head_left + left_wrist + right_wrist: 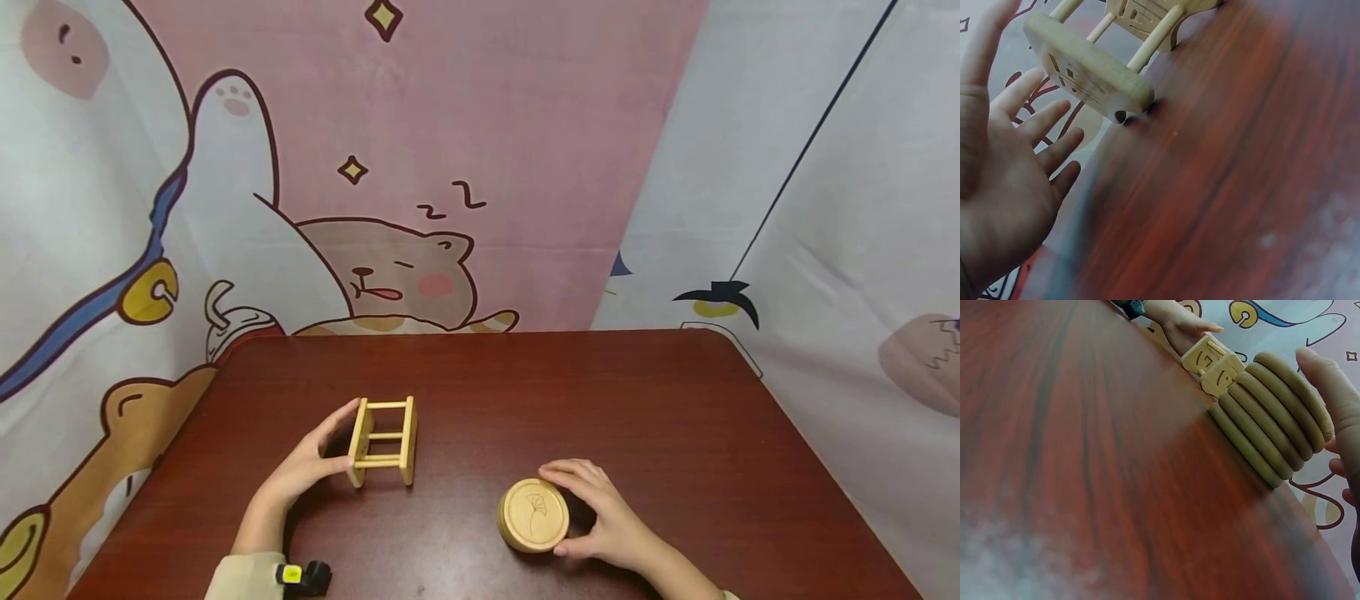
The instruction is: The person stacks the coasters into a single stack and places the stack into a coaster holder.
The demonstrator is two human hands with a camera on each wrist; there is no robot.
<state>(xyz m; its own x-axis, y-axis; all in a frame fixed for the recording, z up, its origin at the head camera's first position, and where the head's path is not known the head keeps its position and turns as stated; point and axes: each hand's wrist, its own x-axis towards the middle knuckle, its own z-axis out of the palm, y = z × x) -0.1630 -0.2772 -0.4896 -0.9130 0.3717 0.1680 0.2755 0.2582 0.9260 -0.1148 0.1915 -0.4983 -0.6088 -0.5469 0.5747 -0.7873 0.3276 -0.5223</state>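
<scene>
A small light wooden rack [408, 440], two side panels joined by rods, stands upright on the table. My left hand [303, 468] is at its left side, thumb and fingers spread near the panel. The left wrist view shows those fingers loosely extended beside the rack's cut-out panel [1085, 59]. Right of the rack stands a stack of round wooden coasters [533, 515], the top one engraved with a ginkgo leaf. My right hand [607, 521] is at the stack's right edge, thumb and fingers spread around that side. In the right wrist view several coaster layers [1272, 419] show; fingertip contact is unclear.
The dark red wooden table [637, 400] has rounded far corners. Behind it hangs a cartoon-printed cloth [525, 150]. A black band with a yellow-green device [292, 574] is on the left wrist.
</scene>
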